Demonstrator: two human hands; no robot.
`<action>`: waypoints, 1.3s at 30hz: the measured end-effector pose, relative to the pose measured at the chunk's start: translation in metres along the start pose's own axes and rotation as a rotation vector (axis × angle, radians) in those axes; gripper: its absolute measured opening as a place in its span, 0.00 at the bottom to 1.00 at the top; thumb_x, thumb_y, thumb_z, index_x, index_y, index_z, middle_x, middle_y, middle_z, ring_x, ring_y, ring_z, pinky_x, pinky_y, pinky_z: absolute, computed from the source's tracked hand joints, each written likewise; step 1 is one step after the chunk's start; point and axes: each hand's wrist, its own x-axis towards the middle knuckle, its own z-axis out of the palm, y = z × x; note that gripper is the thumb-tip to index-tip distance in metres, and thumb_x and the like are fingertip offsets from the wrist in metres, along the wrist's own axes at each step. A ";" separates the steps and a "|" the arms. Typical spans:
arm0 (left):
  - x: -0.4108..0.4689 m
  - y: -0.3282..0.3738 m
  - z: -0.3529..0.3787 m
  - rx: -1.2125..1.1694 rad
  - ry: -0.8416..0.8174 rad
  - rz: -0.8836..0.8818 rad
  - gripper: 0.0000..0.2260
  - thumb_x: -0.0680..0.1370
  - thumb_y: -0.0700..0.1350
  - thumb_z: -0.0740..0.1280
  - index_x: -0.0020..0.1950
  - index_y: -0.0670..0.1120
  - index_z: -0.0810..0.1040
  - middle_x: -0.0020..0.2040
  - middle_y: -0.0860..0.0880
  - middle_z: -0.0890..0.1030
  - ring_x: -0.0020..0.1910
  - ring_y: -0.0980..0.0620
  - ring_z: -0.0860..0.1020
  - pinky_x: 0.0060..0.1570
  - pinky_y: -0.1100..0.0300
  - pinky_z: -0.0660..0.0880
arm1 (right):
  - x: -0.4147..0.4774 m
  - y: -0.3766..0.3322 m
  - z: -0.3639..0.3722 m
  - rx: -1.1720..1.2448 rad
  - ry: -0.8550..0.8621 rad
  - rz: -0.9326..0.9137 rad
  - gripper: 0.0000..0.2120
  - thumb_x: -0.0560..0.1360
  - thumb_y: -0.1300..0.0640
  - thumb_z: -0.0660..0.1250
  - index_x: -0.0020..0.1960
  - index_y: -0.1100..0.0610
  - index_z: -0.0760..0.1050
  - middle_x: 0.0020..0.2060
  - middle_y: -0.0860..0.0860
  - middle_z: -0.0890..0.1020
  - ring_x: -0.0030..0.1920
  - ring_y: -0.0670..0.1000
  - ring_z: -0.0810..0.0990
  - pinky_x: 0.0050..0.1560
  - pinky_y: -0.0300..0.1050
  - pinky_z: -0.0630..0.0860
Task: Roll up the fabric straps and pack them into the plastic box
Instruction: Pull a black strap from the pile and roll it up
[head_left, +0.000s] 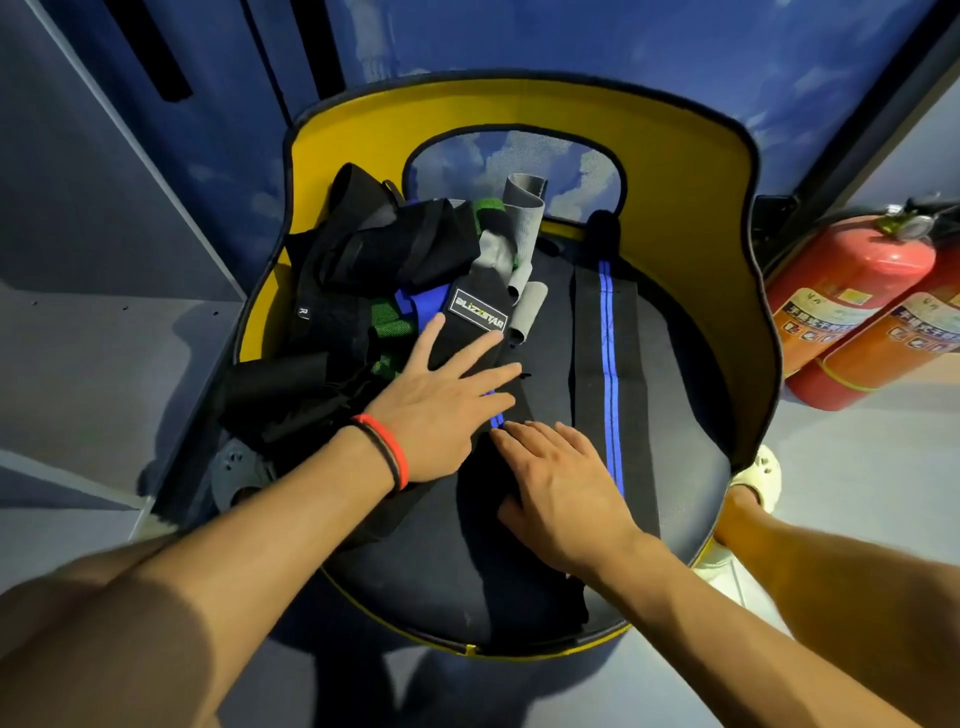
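Note:
A black strap with a white-edged logo patch (479, 312) lies lengthwise on the dark seat of a yellow-backed chair (691, 291). My left hand (441, 410) lies flat on it with fingers spread. Below it my right hand (566, 493) presses flat on the same strap's near part. A second black strap with a blue stripe (608, 364) lies straight along the seat to the right. A tangled pile of black, green, blue and grey straps (374, 270) fills the seat's left side. No plastic box is in view.
Two red fire extinguishers (852, 312) lean on the floor to the right of the chair. My foot in a pale shoe (758, 475) stands by the seat's right edge. Blue wall panels stand behind, grey floor to the left.

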 end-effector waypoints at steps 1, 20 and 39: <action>0.004 0.000 0.002 0.011 -0.029 -0.011 0.27 0.77 0.47 0.62 0.77 0.55 0.65 0.83 0.55 0.52 0.81 0.47 0.39 0.72 0.28 0.37 | 0.001 0.001 0.002 -0.027 0.039 -0.003 0.29 0.71 0.48 0.67 0.71 0.55 0.74 0.64 0.50 0.80 0.65 0.54 0.78 0.73 0.55 0.66; 0.006 -0.035 0.017 0.007 -0.145 -0.257 0.30 0.78 0.51 0.56 0.81 0.57 0.57 0.82 0.58 0.54 0.81 0.52 0.40 0.72 0.31 0.31 | -0.026 0.023 -0.067 0.510 -0.570 -0.099 0.08 0.75 0.49 0.69 0.49 0.52 0.82 0.42 0.50 0.81 0.43 0.51 0.78 0.46 0.51 0.77; -0.001 -0.011 0.027 -0.191 -0.099 -0.146 0.25 0.79 0.62 0.62 0.76 0.67 0.64 0.82 0.55 0.55 0.81 0.48 0.38 0.71 0.28 0.33 | 0.008 0.045 -0.033 0.360 -0.107 0.157 0.14 0.80 0.40 0.64 0.54 0.48 0.81 0.47 0.46 0.76 0.48 0.48 0.76 0.46 0.45 0.74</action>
